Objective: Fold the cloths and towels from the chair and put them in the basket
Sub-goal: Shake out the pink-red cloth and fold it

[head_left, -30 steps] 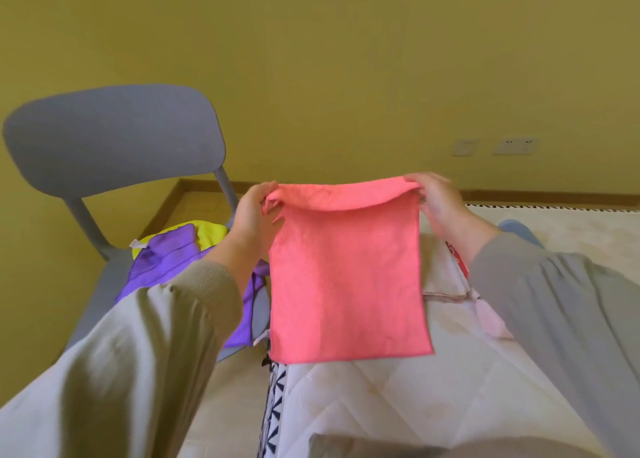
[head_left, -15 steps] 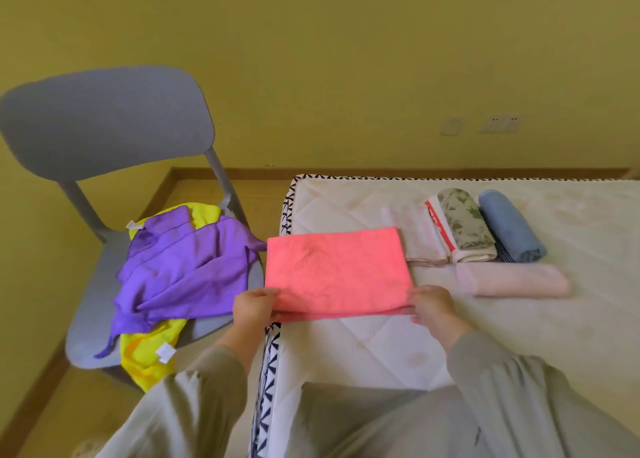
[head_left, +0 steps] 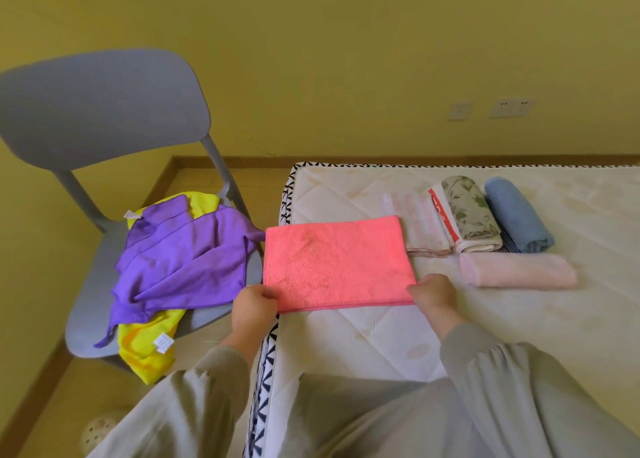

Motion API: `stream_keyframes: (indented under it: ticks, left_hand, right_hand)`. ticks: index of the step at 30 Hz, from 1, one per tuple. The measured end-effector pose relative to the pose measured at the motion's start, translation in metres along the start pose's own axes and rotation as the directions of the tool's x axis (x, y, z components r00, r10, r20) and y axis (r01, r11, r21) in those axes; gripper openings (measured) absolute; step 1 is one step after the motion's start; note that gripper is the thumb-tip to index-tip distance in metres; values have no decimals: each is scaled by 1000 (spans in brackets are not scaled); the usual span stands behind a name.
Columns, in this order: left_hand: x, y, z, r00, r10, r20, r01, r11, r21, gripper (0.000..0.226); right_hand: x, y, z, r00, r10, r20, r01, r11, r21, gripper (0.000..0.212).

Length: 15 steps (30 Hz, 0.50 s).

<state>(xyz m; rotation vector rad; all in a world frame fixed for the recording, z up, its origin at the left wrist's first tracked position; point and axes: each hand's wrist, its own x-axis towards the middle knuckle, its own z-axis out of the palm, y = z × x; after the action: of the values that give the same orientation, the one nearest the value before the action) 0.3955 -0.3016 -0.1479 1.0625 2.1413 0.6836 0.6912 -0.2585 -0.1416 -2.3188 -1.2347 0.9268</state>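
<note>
The pink cloth [head_left: 337, 263] lies flat on the mattress [head_left: 346, 340], stretching away from the fingers. The left hand [head_left: 254, 307] and right hand [head_left: 433, 293] each pinch a near corner, fingers curled. I'd lift both corners level and lay them squarely on the far edge.

The left sleeve [head_left: 187, 405] and right sleeve [head_left: 512, 388] are made of loose, creased grey-beige fabric and are gathered into ribbed cuffs [head_left: 227, 355] at the wrists. The left hand [head_left: 254, 307] and right hand [head_left: 433, 293] are left bare. Fabric of the same colour is seen over the lap [head_left: 346, 412].
</note>
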Motion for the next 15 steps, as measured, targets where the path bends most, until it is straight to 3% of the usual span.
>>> stream_keyframes:
  ticks: [2,5,8,12,15]
  left_hand:
    - [1,2,3,1000,-24,-16,24,999,35,18]
    - [4,5,8,988,-150,32,153,983,-104,32]
    - [5,3,5,991,-136,17,137,986,-90,15]
    - [5,1,-4,991,-105,-86,96,990,-99,30]
    - [2,2,-12,993,-10,-115,8,1000,-20,35]
  right_hand:
    - [2,0,1,1000,7,30,-7,1000,-5,13]
    - [6,-1,3,997,-10,71,5,997,71,12]
    - [9,-3,4,989,3,150,-24,990,139,12]
    - [7,-15,-7,934,91,345,-177,958,227,11]
    - [0,-18,-23,855,149,497,-229,968,104,10]
